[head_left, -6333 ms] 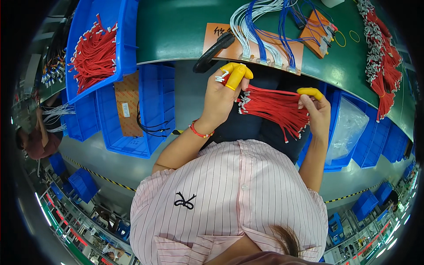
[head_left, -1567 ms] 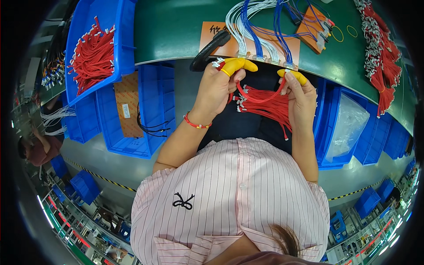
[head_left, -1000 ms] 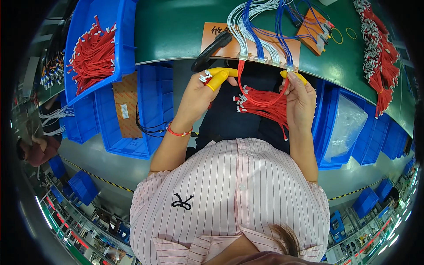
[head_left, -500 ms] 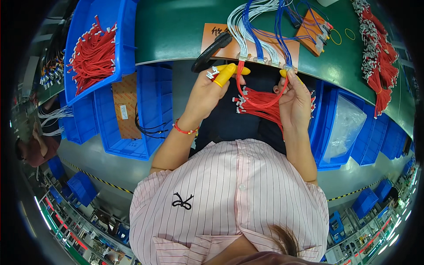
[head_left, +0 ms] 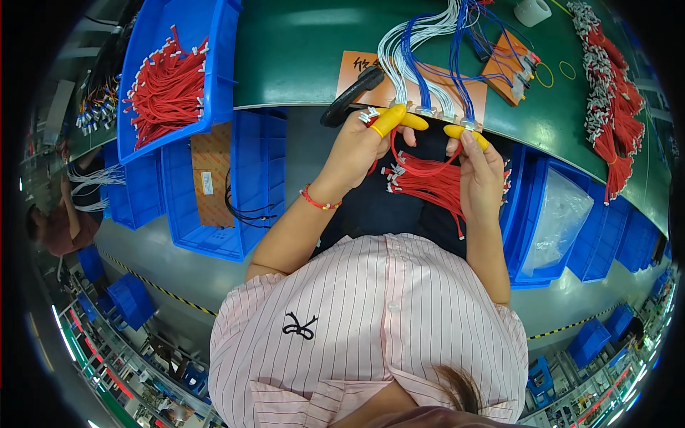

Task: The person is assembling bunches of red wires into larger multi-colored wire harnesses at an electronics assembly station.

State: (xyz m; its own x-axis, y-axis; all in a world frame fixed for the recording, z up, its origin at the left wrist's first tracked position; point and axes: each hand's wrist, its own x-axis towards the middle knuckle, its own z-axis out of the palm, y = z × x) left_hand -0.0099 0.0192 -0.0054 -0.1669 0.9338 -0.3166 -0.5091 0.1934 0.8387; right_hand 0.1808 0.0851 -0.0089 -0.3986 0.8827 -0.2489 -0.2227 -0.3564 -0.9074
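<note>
My left hand (head_left: 361,146), in yellow finger cots, is closed on red cables whose white connector ends (head_left: 369,115) stick up beside the index finger. Its fingertips touch the area below the white wire bundle (head_left: 394,68) at the bench edge and hide what they press there. A red cable (head_left: 427,171) hangs in a loop between both hands. My right hand (head_left: 482,160), also with yellow cots, pinches the loop's right end below a clear connector (head_left: 469,124) that joins the blue wires (head_left: 457,89). More clear connectors (head_left: 425,112) line the edge between the hands.
A bundle of red cables (head_left: 428,187) lies on my lap. Blue bins (head_left: 220,107) stand left, one full of red cables (head_left: 168,89); others (head_left: 546,221) stand right. On the green bench (head_left: 300,57) are a black-handled tool (head_left: 352,96), an orange block (head_left: 508,68) and hanging red cables (head_left: 610,135).
My left fingers have shifted over the loop's left end, covering the joint that showed before. The right fingers stay at the right-hand connector. The whole view has shifted slightly.
</note>
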